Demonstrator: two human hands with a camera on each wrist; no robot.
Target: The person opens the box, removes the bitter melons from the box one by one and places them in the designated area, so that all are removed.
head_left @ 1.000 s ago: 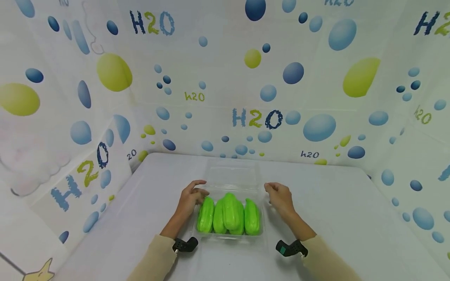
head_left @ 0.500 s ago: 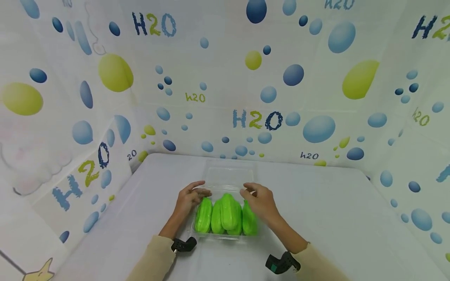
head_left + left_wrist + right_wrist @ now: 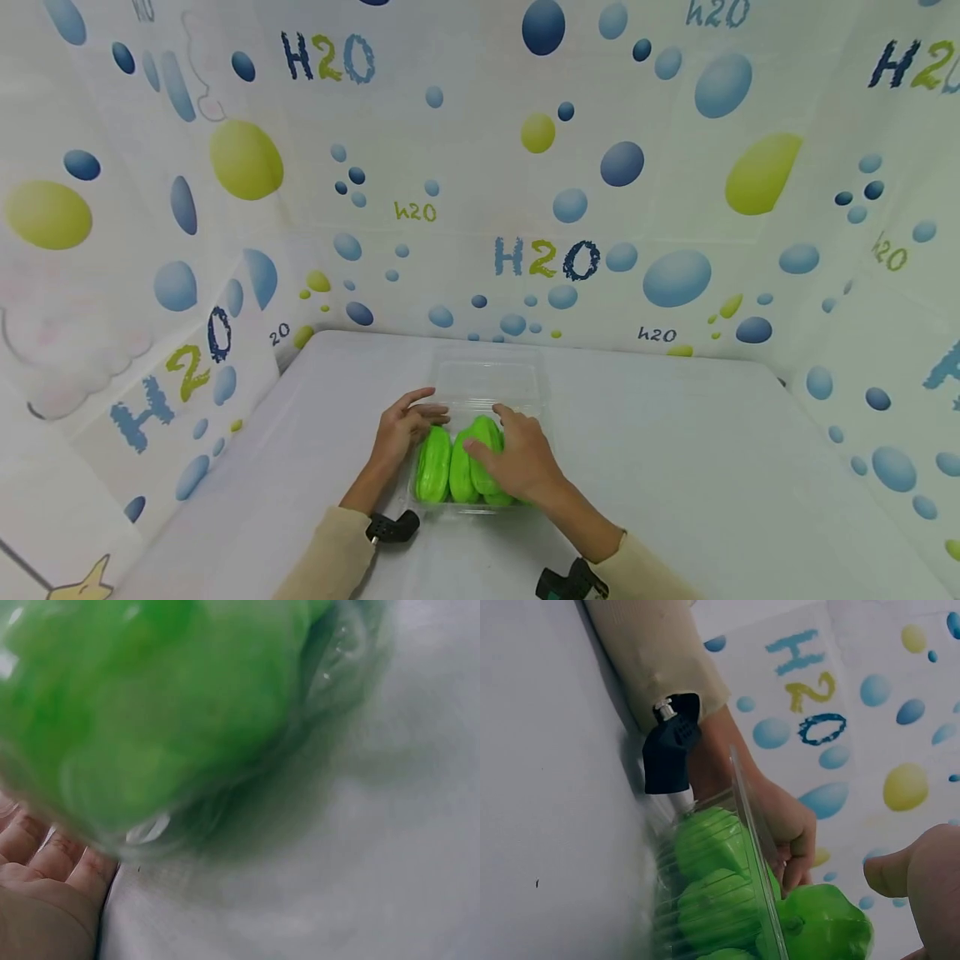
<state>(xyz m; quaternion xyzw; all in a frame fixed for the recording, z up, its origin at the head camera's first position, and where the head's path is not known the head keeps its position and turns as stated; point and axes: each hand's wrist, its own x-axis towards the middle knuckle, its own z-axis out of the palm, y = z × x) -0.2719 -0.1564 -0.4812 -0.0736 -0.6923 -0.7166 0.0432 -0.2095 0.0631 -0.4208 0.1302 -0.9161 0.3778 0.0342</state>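
A clear plastic clamshell box holds several bright green, long, lobed vegetables, glossy on the surface. One of them, the top vegetable, lies over the others in the middle. My right hand hovers above it with thumb and fingers spread, covering the box's right part. In the right wrist view my right thumb stands apart from the top vegetable. At the box's left back corner, my left hand rests with loosely bent fingers. The left wrist view shows that hand beside the box wall.
The box's clear lid lies folded back behind it. A white table extends on both sides. Behind stands a white backdrop printed with blue and green dots. Each wrist wears a black camera band.
My right hand has moved left from beside the box to over the top vegetable, its fingers spreading. The left hand stays at the left corner, almost still.
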